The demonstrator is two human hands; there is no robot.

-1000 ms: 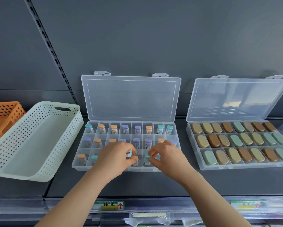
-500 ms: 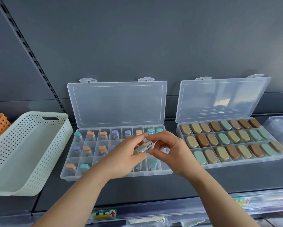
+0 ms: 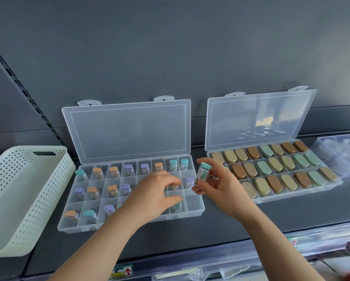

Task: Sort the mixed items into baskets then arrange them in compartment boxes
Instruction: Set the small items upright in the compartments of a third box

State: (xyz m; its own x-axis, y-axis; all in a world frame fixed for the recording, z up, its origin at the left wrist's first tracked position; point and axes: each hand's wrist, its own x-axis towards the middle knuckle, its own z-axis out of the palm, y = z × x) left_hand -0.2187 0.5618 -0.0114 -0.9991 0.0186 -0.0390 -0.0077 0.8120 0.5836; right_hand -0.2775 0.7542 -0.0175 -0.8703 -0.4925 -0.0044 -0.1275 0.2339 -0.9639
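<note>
Releasing the vial (image 3: 202, 175), left hand (image 3: 152, 196) has lowered.

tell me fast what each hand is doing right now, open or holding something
Left hand: open, fingers loosely curled over the vial box, holding nothing.
Right hand: pinching a teal-capped vial.

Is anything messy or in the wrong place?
Nothing is spilled or broken. One teal-capped vial is out of the left box, pinched in the right hand. The box's front right compartment is empty. The left hand hides some compartments.
</note>
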